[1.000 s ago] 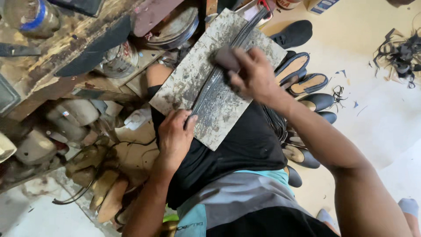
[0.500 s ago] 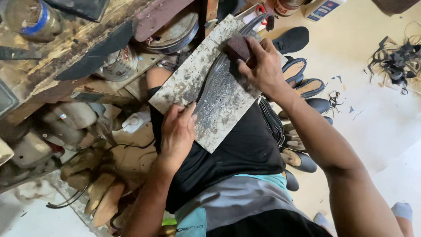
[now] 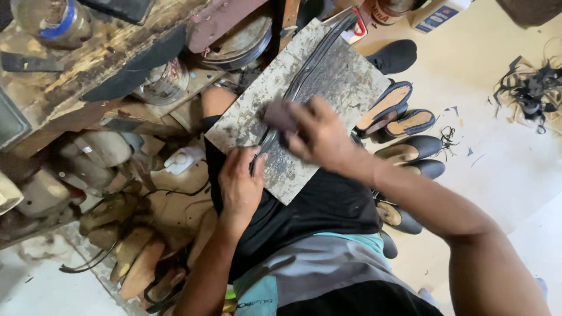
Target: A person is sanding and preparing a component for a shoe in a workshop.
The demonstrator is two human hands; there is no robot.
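Observation:
A stained grey work board [image 3: 345, 76] rests on my lap. A long dark strap [image 3: 319, 50] lies along the board from its far corner down to its near edge. My left hand [image 3: 240, 184] presses the near end of the strap against the board's near edge. My right hand [image 3: 319, 137] grips a small dark reddish block [image 3: 280, 116] and presses it on the strap at the board's middle.
A cluttered wooden bench [image 3: 88, 64] with tins stands at the left. Wooden shoe forms [image 3: 117, 240] lie below it. Several dark flat shoes [image 3: 404, 117] line the floor at the right. Black scraps [image 3: 530, 88] lie at the far right.
My right hand has slid the block along the strap from the board's far end toward me. My left hand stayed at the near edge.

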